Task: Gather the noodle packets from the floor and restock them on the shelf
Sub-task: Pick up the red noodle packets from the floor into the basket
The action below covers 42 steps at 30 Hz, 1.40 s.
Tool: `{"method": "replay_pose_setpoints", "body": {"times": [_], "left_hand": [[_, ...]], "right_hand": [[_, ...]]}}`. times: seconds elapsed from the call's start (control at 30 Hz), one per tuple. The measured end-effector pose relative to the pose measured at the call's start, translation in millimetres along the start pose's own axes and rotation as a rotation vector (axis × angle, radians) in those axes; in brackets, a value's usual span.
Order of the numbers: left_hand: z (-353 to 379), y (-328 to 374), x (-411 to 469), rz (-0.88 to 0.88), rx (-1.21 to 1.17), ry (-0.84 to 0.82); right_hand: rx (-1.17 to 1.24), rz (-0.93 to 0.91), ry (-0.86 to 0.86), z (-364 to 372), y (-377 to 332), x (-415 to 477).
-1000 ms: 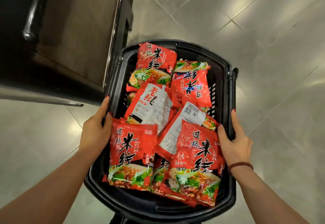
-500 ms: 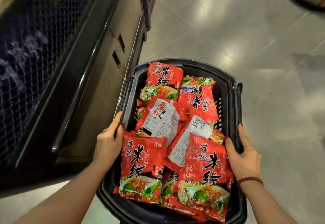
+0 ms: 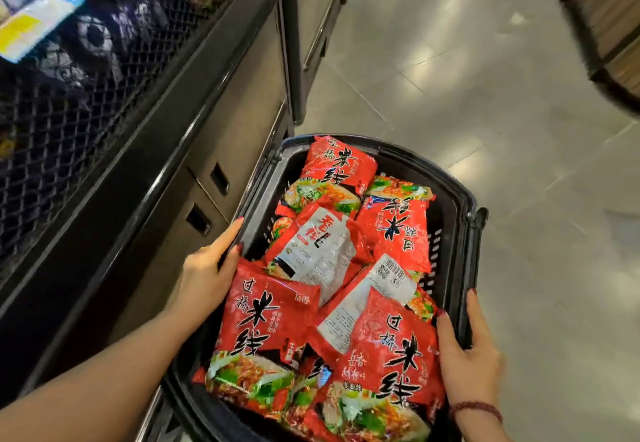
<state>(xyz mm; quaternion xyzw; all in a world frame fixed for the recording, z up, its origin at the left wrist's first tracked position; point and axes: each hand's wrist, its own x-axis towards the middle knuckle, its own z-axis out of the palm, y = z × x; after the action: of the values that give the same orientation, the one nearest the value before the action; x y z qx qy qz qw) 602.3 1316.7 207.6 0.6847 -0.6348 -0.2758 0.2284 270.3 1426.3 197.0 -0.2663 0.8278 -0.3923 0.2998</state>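
Note:
A black plastic basket (image 3: pixel 453 206) is held up in front of me, filled with several red noodle packets (image 3: pixel 270 330). Some packets lie face up with black lettering, two show their white backs (image 3: pixel 318 251). My left hand (image 3: pixel 204 275) grips the basket's left rim, thumb inside. My right hand (image 3: pixel 467 358) grips the right rim, thumb inside against a packet. The dark shelf unit (image 3: pixel 145 136) stands right beside the basket on the left.
A black wire-mesh shelf front (image 3: pixel 62 109) with blurred goods behind it fills the upper left. Cabinet panels with slot handles (image 3: pixel 218 178) run below it. Grey tiled floor (image 3: pixel 485 77) spreads to the right. A wooden fixture (image 3: pixel 613 25) stands at the far right.
The basket has risen with both hands on its rims, and my view has swung up along the shelf. The mesh shelf front and goods behind it have come into sight.

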Motion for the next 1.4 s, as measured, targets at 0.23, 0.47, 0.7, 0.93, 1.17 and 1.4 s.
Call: {"method": "replay_pose_setpoints", "body": {"times": [0.23,0.47,0.7,0.93,1.17,1.4], "left_hand": [[26.0,-13.4,94.8,-0.071,0.014,-0.031],[42.6,-40.5,186.8,-0.062,0.010,-0.020],[57.8,-73.5,248.7,-0.029,0.064,-0.007],[81.9,-106.9,271.2,-0.036,0.131,-0.108],[81.6,-104.6,266.3,-0.074,0.197,-0.163],[79.9,-85.2,192.6,-0.076,-0.068,-0.205]], "right_hand": [[-0.022,-0.076,-0.033,61.3,-16.0,90.1],[0.018,-0.068,-0.025,135.8,-31.7,154.4],[-0.006,-0.088,-0.001,198.1,-40.9,196.7],[-0.081,-0.086,0.008,234.4,-24.8,219.8],[-0.128,-0.042,-0.014,235.7,-30.3,205.9],[-0.099,-0.077,-0.037,214.1,-51.7,124.7]]}}
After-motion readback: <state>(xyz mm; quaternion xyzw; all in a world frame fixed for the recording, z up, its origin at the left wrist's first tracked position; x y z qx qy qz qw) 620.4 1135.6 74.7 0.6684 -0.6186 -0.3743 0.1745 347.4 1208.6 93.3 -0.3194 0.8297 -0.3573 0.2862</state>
